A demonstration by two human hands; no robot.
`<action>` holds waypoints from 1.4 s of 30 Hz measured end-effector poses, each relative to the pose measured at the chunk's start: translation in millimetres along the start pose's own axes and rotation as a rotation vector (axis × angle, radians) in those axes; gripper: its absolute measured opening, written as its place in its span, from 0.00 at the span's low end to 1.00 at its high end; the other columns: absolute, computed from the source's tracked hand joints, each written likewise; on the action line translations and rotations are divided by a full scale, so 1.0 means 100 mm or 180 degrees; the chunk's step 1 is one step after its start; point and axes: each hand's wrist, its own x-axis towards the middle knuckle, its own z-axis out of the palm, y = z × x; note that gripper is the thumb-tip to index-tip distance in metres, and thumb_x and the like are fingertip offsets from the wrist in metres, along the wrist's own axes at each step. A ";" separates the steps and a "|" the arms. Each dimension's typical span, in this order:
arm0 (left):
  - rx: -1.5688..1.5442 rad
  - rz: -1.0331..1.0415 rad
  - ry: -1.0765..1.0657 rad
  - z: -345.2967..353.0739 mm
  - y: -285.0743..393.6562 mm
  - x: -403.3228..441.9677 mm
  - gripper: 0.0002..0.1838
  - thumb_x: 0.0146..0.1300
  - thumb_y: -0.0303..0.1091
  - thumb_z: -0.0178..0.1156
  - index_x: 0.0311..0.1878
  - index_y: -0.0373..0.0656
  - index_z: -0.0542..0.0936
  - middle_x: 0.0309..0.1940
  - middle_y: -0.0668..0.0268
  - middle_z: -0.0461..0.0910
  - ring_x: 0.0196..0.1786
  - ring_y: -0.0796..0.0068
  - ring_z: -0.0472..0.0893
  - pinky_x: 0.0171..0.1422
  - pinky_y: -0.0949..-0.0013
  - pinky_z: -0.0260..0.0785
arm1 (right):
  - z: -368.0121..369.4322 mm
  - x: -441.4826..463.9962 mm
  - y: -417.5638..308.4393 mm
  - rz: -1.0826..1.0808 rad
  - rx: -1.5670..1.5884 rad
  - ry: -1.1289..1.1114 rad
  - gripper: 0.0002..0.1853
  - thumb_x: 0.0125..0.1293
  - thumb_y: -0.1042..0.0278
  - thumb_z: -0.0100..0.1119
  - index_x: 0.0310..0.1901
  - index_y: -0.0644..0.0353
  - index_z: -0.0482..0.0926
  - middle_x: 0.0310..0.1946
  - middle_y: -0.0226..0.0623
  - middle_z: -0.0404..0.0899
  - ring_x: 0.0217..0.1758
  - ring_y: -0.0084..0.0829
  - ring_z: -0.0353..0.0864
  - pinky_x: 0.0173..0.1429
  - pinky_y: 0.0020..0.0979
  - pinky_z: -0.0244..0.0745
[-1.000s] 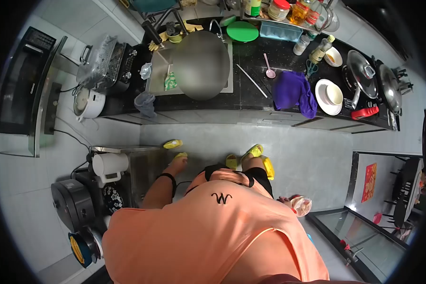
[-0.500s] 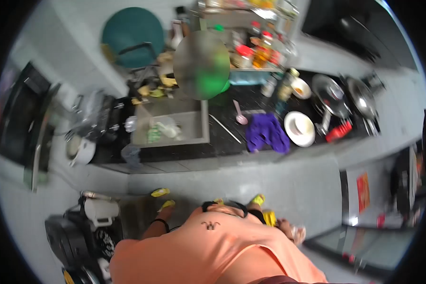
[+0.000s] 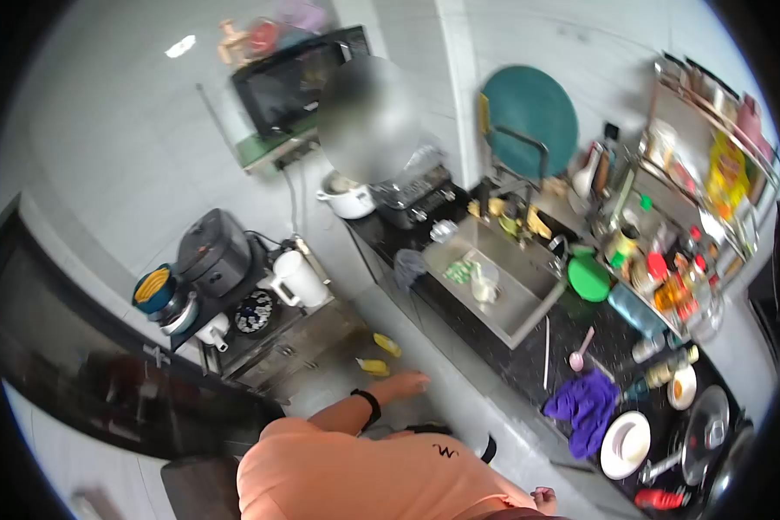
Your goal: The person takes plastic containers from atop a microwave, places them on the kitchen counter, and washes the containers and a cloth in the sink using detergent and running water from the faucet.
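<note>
My left hand point(image 3: 406, 385), a black band on its wrist, reaches out over the floor in front of my body. Its fingers look loosely stretched out, and I see nothing in them. Yellow slippers point(image 3: 381, 356) show on the floor just beyond it. My right hand point(image 3: 543, 500) is low at my right side, partly behind my peach shirt point(image 3: 364, 472). It is small and its fingers are hard to make out. Neither hand touches the counter point(image 3: 494, 368).
Along the right runs a sink point(image 3: 529, 303) with greens and a pale item in it. Past it lie a purple cloth point(image 3: 582, 412), a white bowl point(image 3: 626, 445) and a lidded pan point(image 3: 706, 433). A low cabinet at left bears a white jug point(image 3: 299, 279) and a rice cooker point(image 3: 214, 251).
My view has turned left, so the sink and counter have shifted right and the left cabinet shows more fully. My left hand has come into clear view in front of my body.
</note>
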 end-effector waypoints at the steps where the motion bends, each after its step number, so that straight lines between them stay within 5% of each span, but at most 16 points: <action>1: -0.0083 0.0019 0.0103 -0.15 0.06 -0.09 0.20 0.68 0.36 0.55 0.62 0.47 0.74 0.57 0.55 0.77 0.61 0.52 0.75 0.65 0.55 0.67 | 0.02 0.25 -0.14 -0.0107 -0.0160 -0.0311 0.08 0.70 0.64 0.57 0.41 0.59 0.73 0.27 0.36 0.80 0.27 0.27 0.80 0.33 0.29 0.76; 8: 0.0033 -0.0015 0.1618 -1.47 -0.22 -0.75 0.19 0.67 0.33 0.58 0.61 0.43 0.75 0.53 0.56 0.76 0.55 0.57 0.76 0.61 0.61 0.69 | 1.26 0.78 -2.60 -0.0839 -0.0476 -0.1738 0.08 0.71 0.70 0.57 0.46 0.64 0.74 0.34 0.34 0.80 0.31 0.25 0.82 0.38 0.26 0.79; 14: 0.0078 0.0120 0.2976 -3.93 0.21 -1.39 0.20 0.65 0.21 0.55 0.60 0.46 0.76 0.43 0.68 0.76 0.45 0.77 0.77 0.52 0.73 0.70 | 2.74 0.90 -3.82 -0.1030 -0.0176 -0.2065 0.05 0.71 0.75 0.57 0.45 0.63 0.75 0.35 0.32 0.80 0.35 0.23 0.80 0.43 0.25 0.79; 17: 0.0742 0.0344 0.3513 -5.11 0.62 -1.80 0.17 0.68 0.31 0.58 0.59 0.44 0.76 0.46 0.63 0.77 0.42 0.72 0.77 0.48 0.70 0.71 | 3.31 1.33 -3.42 -0.1204 -0.0254 -0.2257 0.07 0.69 0.72 0.60 0.46 0.62 0.75 0.35 0.33 0.80 0.35 0.25 0.80 0.44 0.27 0.79; 19: 0.0929 0.0565 0.3748 -5.81 0.66 -1.94 0.17 0.67 0.29 0.58 0.59 0.43 0.76 0.47 0.63 0.78 0.42 0.72 0.77 0.47 0.71 0.71 | 3.56 1.72 -2.97 -0.0343 -0.0265 -0.2570 0.06 0.68 0.71 0.60 0.44 0.62 0.76 0.32 0.34 0.81 0.33 0.28 0.81 0.43 0.30 0.79; 23: 0.1522 0.0742 0.4274 -7.18 0.60 -2.02 0.15 0.69 0.30 0.57 0.58 0.41 0.76 0.48 0.65 0.80 0.39 0.75 0.81 0.45 0.73 0.73 | 3.82 1.69 -2.91 -0.0272 -0.0867 -0.2004 0.06 0.69 0.70 0.59 0.44 0.62 0.77 0.33 0.36 0.81 0.34 0.29 0.81 0.44 0.32 0.78; 25: 0.1840 0.0272 0.4611 -7.81 0.71 -1.97 0.16 0.70 0.35 0.57 0.58 0.39 0.76 0.47 0.60 0.81 0.39 0.70 0.82 0.46 0.69 0.74 | 3.87 1.64 -2.94 -0.0278 -0.0980 -0.1800 0.07 0.69 0.70 0.58 0.44 0.62 0.78 0.33 0.38 0.82 0.34 0.30 0.81 0.44 0.33 0.78; 27: 0.2536 0.0505 0.5309 -8.51 0.65 -1.85 0.27 0.68 0.51 0.56 0.54 0.33 0.78 0.48 0.51 0.82 0.45 0.57 0.84 0.48 0.59 0.75 | 3.89 1.62 -2.93 -0.0300 -0.1055 -0.1645 0.07 0.69 0.69 0.57 0.44 0.62 0.78 0.33 0.39 0.82 0.35 0.31 0.81 0.44 0.33 0.78; 28: 0.2550 0.0533 0.5302 -8.73 0.72 -1.78 0.27 0.68 0.51 0.56 0.54 0.33 0.78 0.48 0.51 0.82 0.45 0.57 0.84 0.48 0.59 0.75 | 3.91 1.62 -2.95 -0.0324 -0.1084 -0.1574 0.07 0.69 0.69 0.57 0.44 0.62 0.78 0.33 0.40 0.82 0.35 0.31 0.81 0.44 0.34 0.78; 30: 0.2322 -0.0577 0.5820 -9.06 0.88 -1.62 0.37 0.63 0.62 0.56 0.50 0.28 0.78 0.41 0.46 0.83 0.45 0.51 0.85 0.48 0.55 0.75 | 3.91 1.64 -2.94 -0.0358 -0.1131 -0.1444 0.07 0.69 0.69 0.56 0.44 0.62 0.79 0.34 0.41 0.82 0.36 0.32 0.81 0.45 0.34 0.77; 31: 0.2335 -0.0528 0.5824 -9.18 0.94 -1.58 0.37 0.63 0.62 0.56 0.50 0.28 0.78 0.41 0.46 0.83 0.45 0.51 0.85 0.48 0.55 0.75 | 3.90 1.64 -2.94 -0.0379 -0.1149 -0.1395 0.08 0.69 0.68 0.56 0.44 0.62 0.79 0.34 0.42 0.82 0.36 0.33 0.81 0.45 0.35 0.77; 33: 0.1697 -0.1239 0.4988 -9.44 0.92 -1.57 0.40 0.60 0.66 0.56 0.46 0.28 0.78 0.31 0.47 0.84 0.40 0.50 0.85 0.45 0.54 0.76 | 3.87 1.65 -2.91 -0.0430 -0.1167 -0.1283 0.08 0.69 0.68 0.55 0.44 0.62 0.79 0.34 0.43 0.83 0.37 0.34 0.81 0.45 0.35 0.77; 34: 0.2094 -0.1146 0.5075 -9.55 0.82 -1.53 0.34 0.63 0.61 0.54 0.43 0.30 0.78 0.25 0.50 0.83 0.36 0.50 0.86 0.42 0.54 0.76 | 3.85 1.66 -2.92 -0.0461 -0.1170 -0.1232 0.08 0.69 0.68 0.55 0.44 0.62 0.80 0.34 0.44 0.83 0.37 0.34 0.81 0.45 0.36 0.76; 42: 0.1214 -0.0668 0.6079 -9.61 0.52 -1.33 0.25 0.68 0.54 0.51 0.43 0.36 0.76 0.30 0.46 0.83 0.33 0.51 0.85 0.40 0.51 0.75 | 3.59 1.54 -2.96 -0.1029 -0.1379 -0.0699 0.11 0.70 0.66 0.53 0.45 0.61 0.81 0.35 0.49 0.84 0.39 0.37 0.81 0.46 0.39 0.75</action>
